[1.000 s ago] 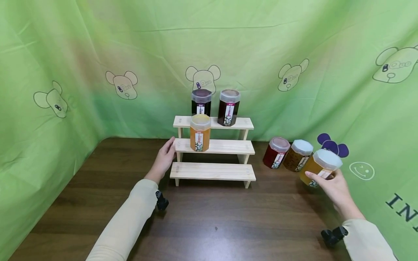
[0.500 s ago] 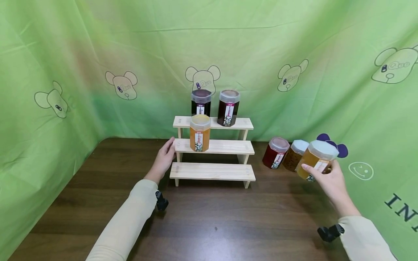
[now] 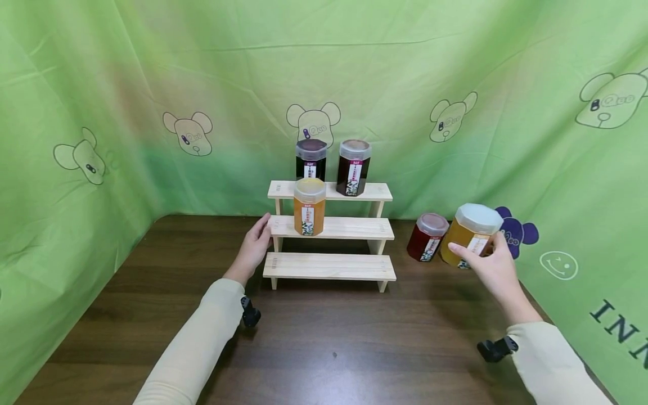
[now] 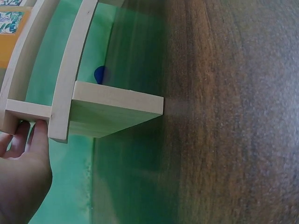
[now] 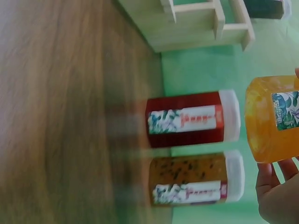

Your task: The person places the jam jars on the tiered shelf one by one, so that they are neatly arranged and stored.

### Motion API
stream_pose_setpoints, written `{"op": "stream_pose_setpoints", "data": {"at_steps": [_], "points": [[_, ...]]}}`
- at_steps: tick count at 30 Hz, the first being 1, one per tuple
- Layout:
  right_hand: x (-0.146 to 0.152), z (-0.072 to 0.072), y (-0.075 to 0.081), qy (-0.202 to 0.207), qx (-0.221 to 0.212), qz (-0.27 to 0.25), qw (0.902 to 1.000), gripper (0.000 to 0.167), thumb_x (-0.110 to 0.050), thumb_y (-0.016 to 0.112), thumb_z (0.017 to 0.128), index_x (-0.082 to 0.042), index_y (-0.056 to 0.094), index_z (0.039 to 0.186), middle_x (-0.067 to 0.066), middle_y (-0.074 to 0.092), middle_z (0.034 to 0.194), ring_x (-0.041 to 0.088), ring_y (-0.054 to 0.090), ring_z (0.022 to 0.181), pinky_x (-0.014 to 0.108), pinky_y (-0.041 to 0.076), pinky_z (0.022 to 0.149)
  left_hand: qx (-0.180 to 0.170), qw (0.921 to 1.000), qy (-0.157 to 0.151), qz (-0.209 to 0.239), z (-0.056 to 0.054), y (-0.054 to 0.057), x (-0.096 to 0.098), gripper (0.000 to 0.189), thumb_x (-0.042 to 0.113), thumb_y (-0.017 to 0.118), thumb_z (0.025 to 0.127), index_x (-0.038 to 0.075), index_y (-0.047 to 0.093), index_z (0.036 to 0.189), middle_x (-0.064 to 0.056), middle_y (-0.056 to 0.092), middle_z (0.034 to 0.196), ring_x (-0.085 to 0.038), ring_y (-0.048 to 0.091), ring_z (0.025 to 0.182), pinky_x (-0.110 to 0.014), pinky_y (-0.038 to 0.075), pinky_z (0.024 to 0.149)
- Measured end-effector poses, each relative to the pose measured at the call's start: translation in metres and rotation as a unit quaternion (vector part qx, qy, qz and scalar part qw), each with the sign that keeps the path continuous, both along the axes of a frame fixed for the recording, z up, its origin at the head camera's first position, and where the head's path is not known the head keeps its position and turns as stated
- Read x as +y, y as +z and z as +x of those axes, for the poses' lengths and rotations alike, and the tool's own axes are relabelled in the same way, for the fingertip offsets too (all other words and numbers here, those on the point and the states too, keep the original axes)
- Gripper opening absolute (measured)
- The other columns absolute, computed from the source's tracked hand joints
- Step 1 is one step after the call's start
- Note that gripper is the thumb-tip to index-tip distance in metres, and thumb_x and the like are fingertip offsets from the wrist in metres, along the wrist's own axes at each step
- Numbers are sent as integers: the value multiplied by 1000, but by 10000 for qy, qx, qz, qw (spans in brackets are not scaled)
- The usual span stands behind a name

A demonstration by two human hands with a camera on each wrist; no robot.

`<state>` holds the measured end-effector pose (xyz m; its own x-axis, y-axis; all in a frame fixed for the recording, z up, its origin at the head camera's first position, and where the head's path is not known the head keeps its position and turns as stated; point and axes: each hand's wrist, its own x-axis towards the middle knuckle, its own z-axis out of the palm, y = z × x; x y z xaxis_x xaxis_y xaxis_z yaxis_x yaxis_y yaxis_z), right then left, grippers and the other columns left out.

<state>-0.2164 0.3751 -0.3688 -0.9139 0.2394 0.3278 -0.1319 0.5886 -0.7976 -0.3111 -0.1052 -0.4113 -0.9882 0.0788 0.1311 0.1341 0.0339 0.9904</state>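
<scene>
My right hand (image 3: 498, 273) grips a hexagonal jar of orange-yellow jam (image 3: 458, 239) with a pale lid. The right wrist view shows this jar (image 5: 266, 119) raised above the tabletop. My left hand (image 3: 250, 250) holds the left end of the middle step of a three-step wooden stand (image 3: 329, 265); in the left wrist view its fingers (image 4: 41, 140) reach under that board. On the middle step stands another orange jar (image 3: 307, 216). Two dark jars, one (image 3: 310, 163) partly hidden and one (image 3: 352, 174) beside it, occupy the top step.
To the right of the stand, a red jar (image 3: 424, 241) is on the brown table (image 3: 324, 349). Beside it is a brown jar with dark seeds (image 5: 187, 171), covered by the held jar in the head view. A green printed cloth (image 3: 228, 67) hangs behind and at both sides.
My right hand has lifted the orange-yellow jar and carried it left and away from me, over the seeded jar in the head view. My left hand has stayed at the stand.
</scene>
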Motion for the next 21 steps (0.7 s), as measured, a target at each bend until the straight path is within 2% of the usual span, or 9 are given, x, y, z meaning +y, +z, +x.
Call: {"op": "stream_pose_setpoints", "data": {"at_steps": [12, 18, 21], "points": [[-40, -16, 8, 335, -97, -454, 9984, 74, -33, 75, 92, -10, 32, 147, 11, 45, 133, 14, 48, 110, 12, 48, 74, 6, 10000, -32, 53, 0, 1, 0, 50, 14, 34, 111, 6, 24, 159, -17, 24, 162, -32, 32, 144, -49, 33, 115], [-64, -25, 12, 561, -11, -617, 9965, 75, -33, 77, 90, -10, 33, 146, 11, 46, 133, 17, 48, 115, 22, 45, 86, -10, 10000, -49, 82, 0, 1, 1, 51, 14, 34, 111, 5, 23, 160, -17, 23, 162, -31, 31, 145, -49, 31, 116], [-76, -30, 14, 602, 15, -701, 9957, 77, -33, 79, 89, -8, 34, 147, 12, 47, 133, 19, 48, 115, 25, 44, 88, 5, 9999, -55, 107, 0, 0, 1, 50, 13, 34, 111, 5, 23, 159, -18, 23, 162, -32, 30, 145, -50, 31, 116]]}}
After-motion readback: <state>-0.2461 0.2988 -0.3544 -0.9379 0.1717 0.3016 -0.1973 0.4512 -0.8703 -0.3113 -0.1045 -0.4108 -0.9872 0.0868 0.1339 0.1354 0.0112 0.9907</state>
